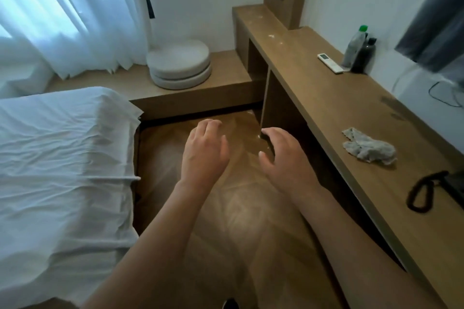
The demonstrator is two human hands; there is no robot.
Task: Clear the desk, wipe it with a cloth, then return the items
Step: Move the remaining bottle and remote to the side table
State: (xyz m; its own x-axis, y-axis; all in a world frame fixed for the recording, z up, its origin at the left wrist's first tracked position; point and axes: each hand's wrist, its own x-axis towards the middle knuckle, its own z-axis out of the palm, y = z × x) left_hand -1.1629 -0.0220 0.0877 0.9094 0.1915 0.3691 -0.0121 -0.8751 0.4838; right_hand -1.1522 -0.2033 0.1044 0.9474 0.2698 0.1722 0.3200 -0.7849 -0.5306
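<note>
The cloth (369, 149), grey and crumpled, lies on the long wooden bench (313, 98) at the right, touched by neither hand. Further along the bench, against the wall, stand a green-capped bottle (354, 45) and a dark bottle (364, 56) side by side, with a white remote (330, 63) just beside them. Nearer the camera a coiled black cord (424, 192) sits on the bench, running to something dark at the frame's edge. So the bench isn't cleared: by the look of it, the task is at its very start, with clearing, wiping and returning all still to do. Pale specks show on the far end of the bench and a dark smear near the wall.

Both hands hang out over the floor (226, 208), between bench and bed (62, 158). The left hand (204, 150) is relaxed, fingers loose, holding nothing. The right hand (283, 155) is spread, fingers lightly curved, also empty.

Labels? The bottles carry some, but too blurred to read. No writing legible on the remote either.
</note>
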